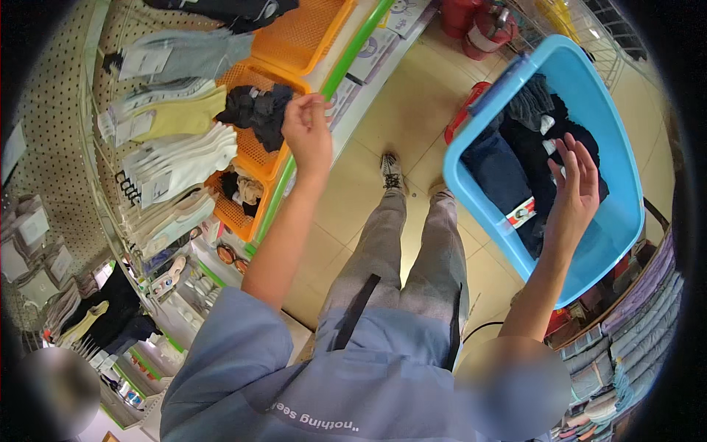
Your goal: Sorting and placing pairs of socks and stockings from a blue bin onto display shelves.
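Note:
My left hand is at the front rim of an orange mesh basket on the shelf, its fingers curled. A bunched dark cloth item lies in that basket, right beside the hand. Whether the fingers grip anything is hidden. On the other side, my right hand hovers over a light blue plastic tub, fingers bent and apart, with nothing in them. Inside the tub are folded dark navy cloth, black cloth with white tags and a dark grey knitted item.
Packaged socks hang from a pegboard above the baskets. A green shelf edge runs alongside. Red buckets and a wire rack stand beyond the tub. Folded textiles are stacked at right.

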Demonstrator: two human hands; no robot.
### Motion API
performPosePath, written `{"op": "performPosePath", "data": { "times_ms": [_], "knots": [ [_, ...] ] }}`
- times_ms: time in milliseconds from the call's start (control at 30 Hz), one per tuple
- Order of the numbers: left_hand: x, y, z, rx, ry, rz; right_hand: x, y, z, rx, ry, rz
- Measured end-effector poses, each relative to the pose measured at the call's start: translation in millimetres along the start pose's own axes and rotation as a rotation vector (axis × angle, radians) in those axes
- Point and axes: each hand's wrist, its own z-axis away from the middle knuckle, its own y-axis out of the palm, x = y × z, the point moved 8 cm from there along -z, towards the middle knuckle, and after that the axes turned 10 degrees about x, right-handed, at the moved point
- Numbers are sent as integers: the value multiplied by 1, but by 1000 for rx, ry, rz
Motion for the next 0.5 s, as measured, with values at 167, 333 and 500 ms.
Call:
{"op": "performPosePath", "data": {
  "times_ms": [167, 333, 500],
  "knots": [
    [91, -97, -44, -92, -51, -296, 2, 74, 19, 86, -11, -20],
    [159, -136, -90, -13, 17, -686, -12, 126, 47, 142, 66, -47],
    [196, -148, -120, 12, -150, -898, -39, 148, 72, 163, 163, -49]
  ]
}}
